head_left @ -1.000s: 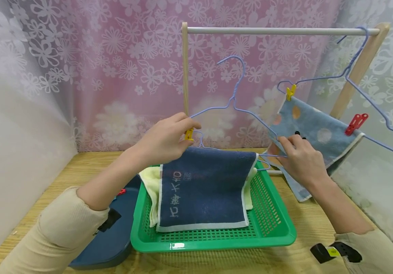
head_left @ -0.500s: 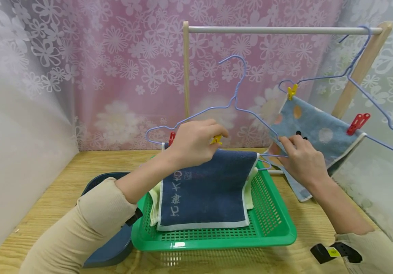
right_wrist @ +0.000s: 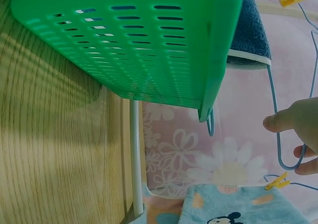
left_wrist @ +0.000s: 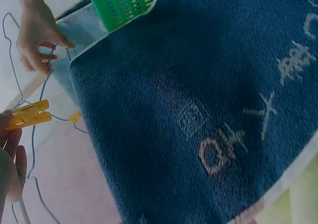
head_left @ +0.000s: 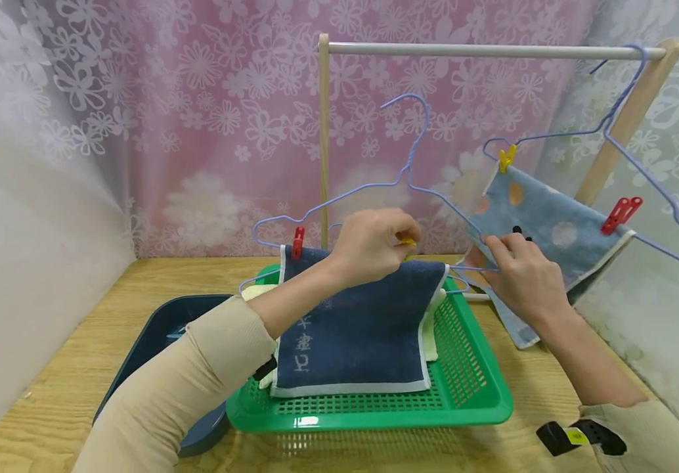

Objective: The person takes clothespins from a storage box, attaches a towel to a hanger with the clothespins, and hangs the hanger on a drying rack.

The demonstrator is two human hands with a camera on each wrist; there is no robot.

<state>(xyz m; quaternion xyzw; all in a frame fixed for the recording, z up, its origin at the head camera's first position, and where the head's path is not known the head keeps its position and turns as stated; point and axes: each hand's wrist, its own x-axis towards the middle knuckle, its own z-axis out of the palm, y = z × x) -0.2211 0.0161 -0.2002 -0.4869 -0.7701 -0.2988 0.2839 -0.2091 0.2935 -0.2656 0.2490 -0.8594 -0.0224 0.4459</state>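
My left hand (head_left: 369,246) pinches a yellow clothespin (left_wrist: 30,115) above the top edge of a navy towel (head_left: 369,335), near its right corner. The towel has pale lettering and a white border, and hangs folded over the bottom bar of a lilac wire hanger (head_left: 410,157). A red clothespin (head_left: 297,243) clips its left corner to that bar. My right hand (head_left: 523,276) holds the hanger's right end, thumb and fingers around the wire in the right wrist view. The hook points up, free of any bar.
A green basket (head_left: 375,424) below contains a pale yellow towel (head_left: 431,335) and another hanger. A dark blue tray (head_left: 205,430) sits at left, partly behind my sleeve. On the rack (head_left: 493,50) at right, a second hanger bears a light blue towel (head_left: 564,203) clipped with yellow and red clothespins.
My left hand has carried the yellow clothespin rightward along the towel's top edge, from the left corner toward the right one, uncovering the red clothespin. My right hand stays on the hanger's end.
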